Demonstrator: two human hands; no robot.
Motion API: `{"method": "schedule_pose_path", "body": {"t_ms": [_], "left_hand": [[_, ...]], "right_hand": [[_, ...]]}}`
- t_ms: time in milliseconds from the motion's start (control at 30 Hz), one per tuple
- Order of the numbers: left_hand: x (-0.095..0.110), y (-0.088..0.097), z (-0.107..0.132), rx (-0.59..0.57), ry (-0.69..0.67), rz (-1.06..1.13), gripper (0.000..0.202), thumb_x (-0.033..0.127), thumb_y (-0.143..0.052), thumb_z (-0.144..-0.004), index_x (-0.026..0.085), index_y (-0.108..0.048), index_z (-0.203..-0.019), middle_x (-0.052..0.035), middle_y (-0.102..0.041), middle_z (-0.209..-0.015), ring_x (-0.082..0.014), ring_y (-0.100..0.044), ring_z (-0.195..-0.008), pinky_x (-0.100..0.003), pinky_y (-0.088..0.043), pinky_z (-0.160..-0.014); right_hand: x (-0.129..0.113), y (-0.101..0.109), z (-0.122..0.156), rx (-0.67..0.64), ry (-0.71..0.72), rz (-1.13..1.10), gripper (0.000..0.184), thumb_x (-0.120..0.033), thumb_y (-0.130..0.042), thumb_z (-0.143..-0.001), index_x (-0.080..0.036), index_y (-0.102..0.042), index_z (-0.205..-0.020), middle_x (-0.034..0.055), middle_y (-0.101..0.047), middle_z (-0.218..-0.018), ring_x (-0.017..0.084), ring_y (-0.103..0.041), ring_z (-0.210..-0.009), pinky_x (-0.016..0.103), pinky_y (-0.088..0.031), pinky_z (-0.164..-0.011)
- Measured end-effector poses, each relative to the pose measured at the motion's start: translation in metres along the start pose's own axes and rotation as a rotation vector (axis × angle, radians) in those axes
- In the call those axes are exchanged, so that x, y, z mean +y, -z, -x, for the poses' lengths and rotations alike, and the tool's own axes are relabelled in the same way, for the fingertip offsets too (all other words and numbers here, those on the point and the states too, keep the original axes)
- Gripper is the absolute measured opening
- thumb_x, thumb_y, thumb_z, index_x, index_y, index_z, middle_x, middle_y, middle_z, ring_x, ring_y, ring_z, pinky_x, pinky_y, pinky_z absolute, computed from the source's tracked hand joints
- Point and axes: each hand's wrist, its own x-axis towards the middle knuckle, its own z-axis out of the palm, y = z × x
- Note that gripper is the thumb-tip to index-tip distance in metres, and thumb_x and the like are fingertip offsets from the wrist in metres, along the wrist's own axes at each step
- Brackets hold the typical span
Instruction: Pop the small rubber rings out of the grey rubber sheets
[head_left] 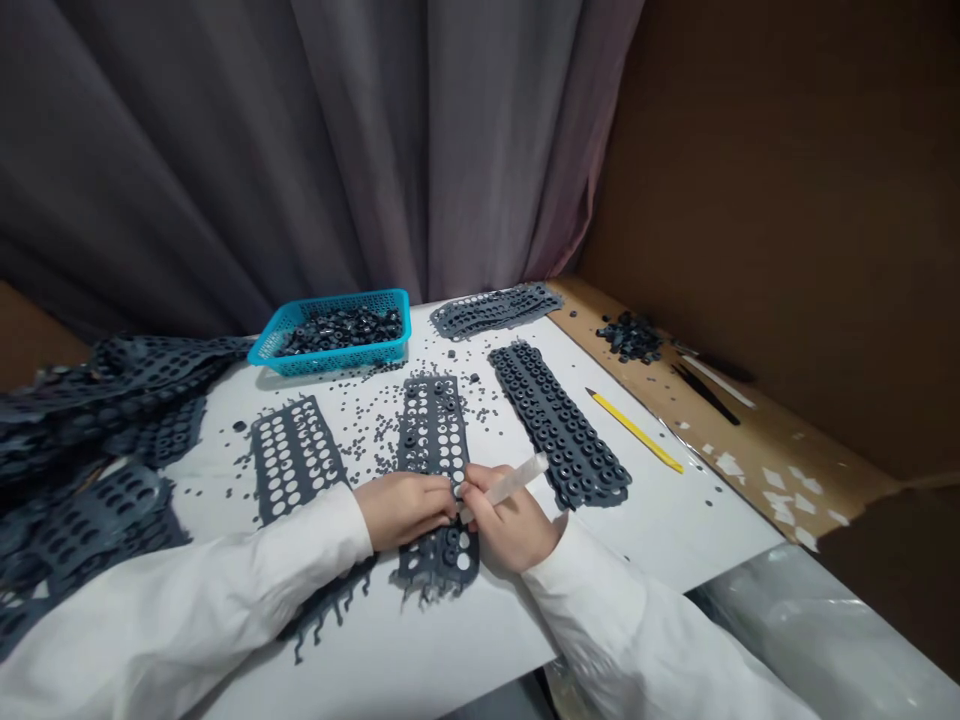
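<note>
A dark grey rubber sheet (pixel 433 460) with rows of round holes lies on the white table, several small black rings sitting on it. My left hand (pixel 409 508) rests across this sheet, fingers bent and pressed together; what is at their tips is hidden. Close against it, my right hand (pixel 519 525) is closed around a whitish, translucent pen-like tool (pixel 519 478). The tool slants up to the right, and its lower end sits between the two hands over the sheet. Left of my hands, another holed sheet (pixel 296 450) lies partly under my left sleeve.
A blue basket (pixel 330 360) of small black parts stands at the back. Right of my hands lie a ring-studded strip (pixel 559 425) and a yellow pencil-like tool (pixel 636 431). Black parts (pixel 631 338) are heaped farther right. Holed sheets (pixel 150 400) pile up at left. Tiny dark bits litter the table.
</note>
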Motion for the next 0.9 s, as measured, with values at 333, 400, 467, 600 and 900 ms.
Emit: {"method": "schedule_pose_path", "body": {"t_ms": [333,400,467,600,900], "left_hand": [[-0.015,0.017,0.011,0.495,0.786,1.190,0.032,0.038,-0.068,-0.067,0.013,-0.057,-0.084,-0.0017,-0.060,-0.067,-0.0029,-0.033,-0.040,-0.016,-0.022,-0.037],[-0.013,0.015,0.014,0.448,0.839,1.390,0.035,0.035,-0.072,-0.063,0.011,-0.057,-0.083,-0.0027,-0.059,-0.066,-0.0007,-0.030,-0.039,-0.014,-0.018,-0.036],[-0.008,0.012,0.016,0.418,0.862,1.523,0.034,0.031,-0.074,-0.062,0.010,-0.057,-0.083,-0.0029,-0.058,-0.065,0.0010,-0.029,-0.038,-0.012,-0.016,-0.035],[0.002,0.006,0.018,0.379,0.833,1.690,0.027,0.027,-0.071,-0.067,0.008,-0.059,-0.082,-0.0023,-0.056,-0.066,0.0028,-0.028,-0.037,-0.010,-0.015,-0.034],[0.015,0.000,0.011,0.304,0.814,1.814,0.024,0.030,-0.066,-0.073,0.009,-0.058,-0.080,-0.0002,-0.052,-0.064,0.0025,-0.028,-0.037,-0.009,-0.015,-0.032]], "right_hand": [[-0.005,0.000,0.003,-0.011,-0.107,-0.152,0.028,-0.016,-0.040,-0.082,-0.019,-0.034,-0.055,-0.0049,-0.044,-0.046,0.009,-0.045,-0.048,0.020,-0.031,-0.050],[-0.004,0.000,0.002,0.005,-0.135,-0.239,0.028,-0.017,-0.040,-0.082,-0.019,-0.035,-0.054,-0.0051,-0.045,-0.045,0.009,-0.045,-0.044,0.020,-0.032,-0.047],[-0.003,0.001,0.002,0.053,-0.139,-0.299,0.029,-0.018,-0.041,-0.082,-0.019,-0.037,-0.053,-0.0050,-0.047,-0.044,0.009,-0.047,-0.043,0.020,-0.033,-0.045],[-0.003,0.004,0.002,0.247,-0.085,-0.333,0.026,-0.027,-0.047,-0.084,-0.019,-0.044,-0.059,-0.0054,-0.050,-0.044,0.010,-0.050,-0.043,0.021,-0.038,-0.048],[-0.010,0.001,0.003,0.207,0.120,-0.418,0.006,-0.026,-0.048,-0.085,-0.021,-0.051,-0.086,0.0064,-0.067,-0.100,0.018,-0.062,-0.096,0.030,-0.047,-0.082]]}}
